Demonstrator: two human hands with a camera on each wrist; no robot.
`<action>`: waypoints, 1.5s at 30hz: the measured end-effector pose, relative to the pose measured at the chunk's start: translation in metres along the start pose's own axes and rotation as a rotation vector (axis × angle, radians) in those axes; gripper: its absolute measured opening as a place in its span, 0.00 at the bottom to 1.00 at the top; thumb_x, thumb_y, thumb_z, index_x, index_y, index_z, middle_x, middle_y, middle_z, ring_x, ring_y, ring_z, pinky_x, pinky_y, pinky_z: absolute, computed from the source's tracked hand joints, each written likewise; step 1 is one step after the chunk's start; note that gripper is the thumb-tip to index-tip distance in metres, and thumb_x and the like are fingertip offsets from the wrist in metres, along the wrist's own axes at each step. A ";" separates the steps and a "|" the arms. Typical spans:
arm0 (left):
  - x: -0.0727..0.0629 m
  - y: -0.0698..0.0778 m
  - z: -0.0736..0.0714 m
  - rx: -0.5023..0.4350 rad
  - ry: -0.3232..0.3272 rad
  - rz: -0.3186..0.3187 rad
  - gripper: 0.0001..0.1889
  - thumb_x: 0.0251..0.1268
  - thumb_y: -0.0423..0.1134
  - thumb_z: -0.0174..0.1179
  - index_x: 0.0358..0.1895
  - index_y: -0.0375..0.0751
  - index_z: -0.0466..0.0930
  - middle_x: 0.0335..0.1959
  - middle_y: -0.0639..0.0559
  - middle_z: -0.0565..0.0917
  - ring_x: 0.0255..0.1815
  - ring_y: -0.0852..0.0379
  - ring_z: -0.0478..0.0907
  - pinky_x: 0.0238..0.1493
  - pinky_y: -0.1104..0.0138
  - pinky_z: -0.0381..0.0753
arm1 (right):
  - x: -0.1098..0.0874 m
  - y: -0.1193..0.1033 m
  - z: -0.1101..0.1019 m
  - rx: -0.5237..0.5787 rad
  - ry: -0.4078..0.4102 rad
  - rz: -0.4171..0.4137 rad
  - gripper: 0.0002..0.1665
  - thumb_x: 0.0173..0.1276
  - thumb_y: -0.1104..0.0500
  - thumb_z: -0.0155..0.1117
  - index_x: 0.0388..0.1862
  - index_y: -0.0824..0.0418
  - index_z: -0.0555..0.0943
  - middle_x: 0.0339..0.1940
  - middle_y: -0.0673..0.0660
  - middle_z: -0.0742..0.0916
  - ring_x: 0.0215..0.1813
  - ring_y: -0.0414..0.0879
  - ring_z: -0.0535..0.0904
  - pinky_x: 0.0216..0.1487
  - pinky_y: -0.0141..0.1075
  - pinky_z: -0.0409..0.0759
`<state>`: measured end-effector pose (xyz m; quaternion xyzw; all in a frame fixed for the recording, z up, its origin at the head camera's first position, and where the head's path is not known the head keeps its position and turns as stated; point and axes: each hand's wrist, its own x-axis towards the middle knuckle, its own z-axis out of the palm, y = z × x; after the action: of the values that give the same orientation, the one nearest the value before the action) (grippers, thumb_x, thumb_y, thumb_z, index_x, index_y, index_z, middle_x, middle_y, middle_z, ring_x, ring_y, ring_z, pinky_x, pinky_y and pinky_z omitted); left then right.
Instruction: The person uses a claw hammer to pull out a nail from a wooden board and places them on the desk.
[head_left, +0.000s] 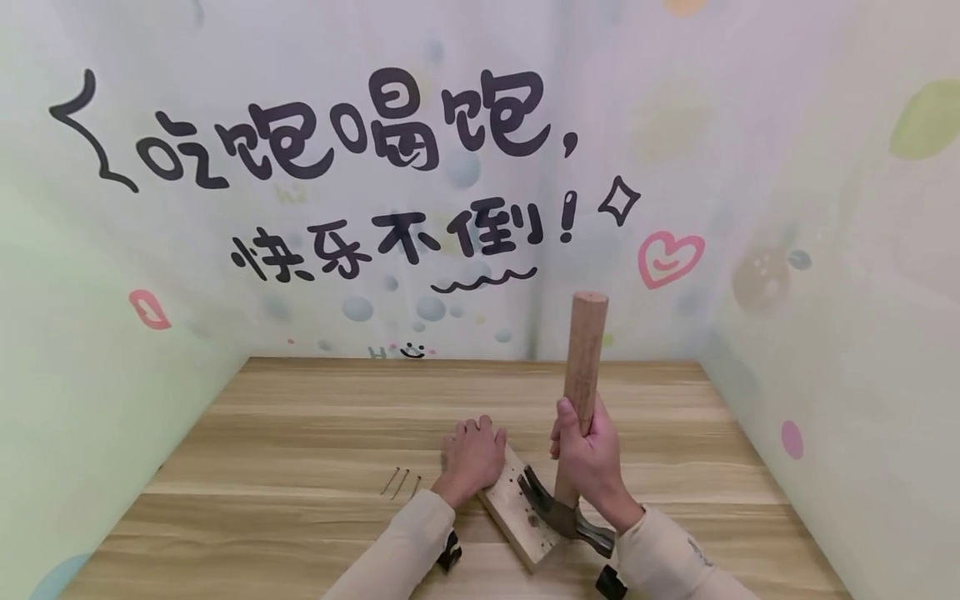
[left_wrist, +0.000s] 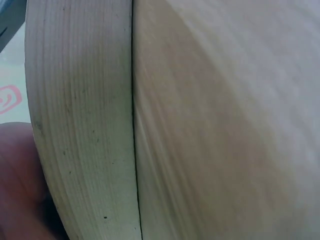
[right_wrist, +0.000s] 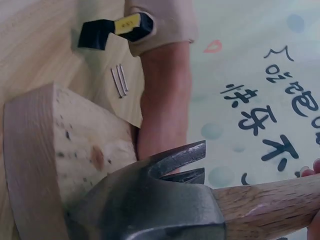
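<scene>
My right hand [head_left: 588,450] grips the wooden handle of a claw hammer [head_left: 587,358], which stands nearly upright. Its dark steel head overlaps the near end of a wooden board [head_left: 510,500], with forked prongs pointing up on the left. Dark spots and a brown knot mark the board's top in the right wrist view, where the hammer head [right_wrist: 150,205] hides part of it. At the board's far end, my left hand [head_left: 474,454] holds it down, fingers bent over it. The left wrist view shows the board's long side [left_wrist: 82,115] close up, with part of the hand beside it.
Three loose nails [head_left: 406,482] lie on the wood-grain table [head_left: 300,433], left of my left hand. Black wrist straps [head_left: 450,552] show near the sleeves. Printed walls [head_left: 375,317] rise behind the table and at both sides.
</scene>
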<state>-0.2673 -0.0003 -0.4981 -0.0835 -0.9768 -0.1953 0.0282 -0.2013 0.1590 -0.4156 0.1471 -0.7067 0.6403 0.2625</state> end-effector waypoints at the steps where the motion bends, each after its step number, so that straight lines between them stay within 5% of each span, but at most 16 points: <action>1: 0.000 -0.001 0.000 -0.002 0.000 0.002 0.22 0.79 0.51 0.44 0.55 0.34 0.73 0.48 0.36 0.78 0.51 0.40 0.73 0.47 0.45 0.71 | 0.003 0.000 -0.003 -0.002 0.003 0.017 0.06 0.77 0.67 0.51 0.38 0.68 0.71 0.17 0.63 0.78 0.14 0.45 0.75 0.16 0.36 0.77; 9: 0.001 -0.006 -0.001 0.002 -0.001 0.014 0.21 0.79 0.51 0.45 0.54 0.34 0.73 0.46 0.37 0.78 0.50 0.42 0.73 0.45 0.46 0.71 | 0.026 0.003 -0.037 -0.040 0.018 0.157 0.16 0.81 0.51 0.46 0.38 0.62 0.71 0.16 0.58 0.79 0.13 0.47 0.76 0.16 0.41 0.79; 19: 0.001 -0.009 0.000 0.008 -0.007 0.009 0.21 0.79 0.51 0.44 0.54 0.35 0.73 0.45 0.38 0.78 0.49 0.42 0.73 0.47 0.47 0.71 | 0.034 0.034 -0.064 -0.100 0.010 0.331 0.28 0.79 0.38 0.43 0.39 0.62 0.70 0.16 0.56 0.79 0.13 0.46 0.77 0.17 0.44 0.80; 45: 0.002 -0.008 -0.001 0.002 -0.018 0.013 0.22 0.79 0.51 0.43 0.54 0.35 0.74 0.47 0.37 0.78 0.49 0.42 0.72 0.46 0.48 0.69 | 0.033 0.078 -0.073 -0.040 0.044 0.546 0.33 0.74 0.31 0.45 0.39 0.61 0.69 0.17 0.54 0.79 0.14 0.44 0.76 0.18 0.43 0.80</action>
<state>-0.2702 -0.0083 -0.4997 -0.0914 -0.9767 -0.1932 0.0208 -0.2575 0.2460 -0.4589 -0.0680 -0.7269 0.6763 0.0984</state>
